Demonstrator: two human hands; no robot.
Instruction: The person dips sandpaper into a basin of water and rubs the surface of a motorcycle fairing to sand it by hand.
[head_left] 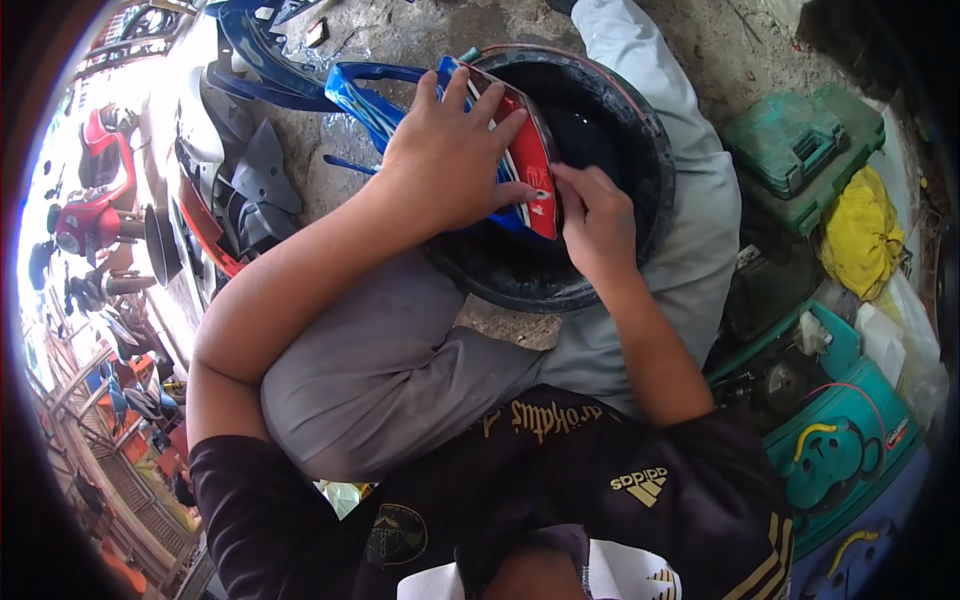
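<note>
A motorcycle body panel (535, 155), glossy blue with a red and white graphic, lies tilted across a black basin (490, 285). Its narrow blue part (372, 72) reaches out past the basin's left rim. My left hand (435, 165) holds the panel from above, fingers spread over its face and thumb on the red area. At the panel's right edge, my right hand (598, 215) is closed in a pinch with thumb and forefinger together. Whatever lies between those fingertips is too small to make out. The basin's dark inside is partly hidden by the panel and hands.
The basin sits between my legs (700, 190). Dark blue plastic parts (265, 60) and grey fairings (265, 175) lie to the left. On the right are a green tool case (790, 145), a yellow bag (862, 232) and a teal toolbox (840, 440). A red motorcycle (95, 190) stands far left.
</note>
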